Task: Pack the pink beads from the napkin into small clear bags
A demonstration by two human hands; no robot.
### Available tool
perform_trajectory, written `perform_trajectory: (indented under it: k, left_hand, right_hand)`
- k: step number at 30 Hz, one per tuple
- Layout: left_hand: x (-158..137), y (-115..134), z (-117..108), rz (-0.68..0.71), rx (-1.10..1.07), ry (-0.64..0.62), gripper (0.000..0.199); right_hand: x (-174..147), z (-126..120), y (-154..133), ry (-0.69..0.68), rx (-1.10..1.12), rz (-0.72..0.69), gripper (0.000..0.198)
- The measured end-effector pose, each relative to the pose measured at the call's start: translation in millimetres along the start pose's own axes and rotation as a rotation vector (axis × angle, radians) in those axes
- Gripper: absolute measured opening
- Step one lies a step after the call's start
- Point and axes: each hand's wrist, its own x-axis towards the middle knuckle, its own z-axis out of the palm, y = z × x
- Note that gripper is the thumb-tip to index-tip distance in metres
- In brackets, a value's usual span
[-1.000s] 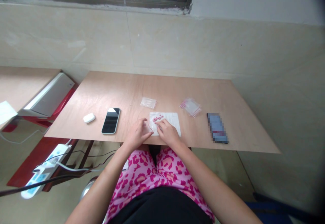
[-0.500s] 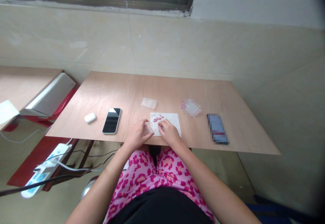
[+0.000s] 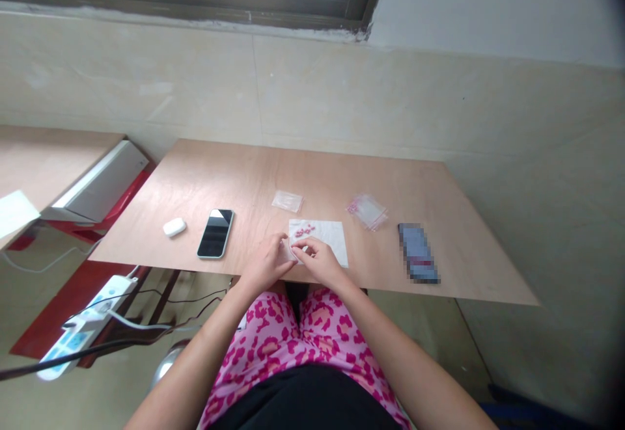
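on the wooden table (image 3: pixel 234 163), a white sheet (image 3: pixel 333 238) is partly covered by the right hand (image 3: pixel 317 259), whose grip cannot be told; at the sheet's left edge, a clear bag (image 3: pixel 288 252) is clasped by the left hand (image 3: pixel 267 262), contents unclear; pink beads (image 3: pixel 300 232) are left loose on the sheet.

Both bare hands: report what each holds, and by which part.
The left hand holds a small, clear, red-lined plastic bag, apparently by its edges. Whether the right hand holds anything cannot be told.
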Motion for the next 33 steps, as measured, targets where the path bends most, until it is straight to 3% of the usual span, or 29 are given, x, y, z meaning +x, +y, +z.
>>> perform_trajectory:
  k: [6,12,26,33]
  left_hand:
    - [0,0,0,-0.015,-0.010,-0.002,0.056]
    - [0,1,0,-0.027,-0.002,-0.014,0.055]
    - [2,8,-7,-0.053,0.004,-0.041,0.053]
    - [1,9,-7,-0.048,0.021,-0.032,0.053]
  right_hand:
    - [2,-16,10,0.121,-0.350,-0.023,0.022]
    - [-1,-19,13,0.026,-0.679,0.025,0.042]
    - [2,-21,30,0.051,-0.660,0.002,0.015]
    - [2,-20,30,0.066,-0.655,0.002,0.012]
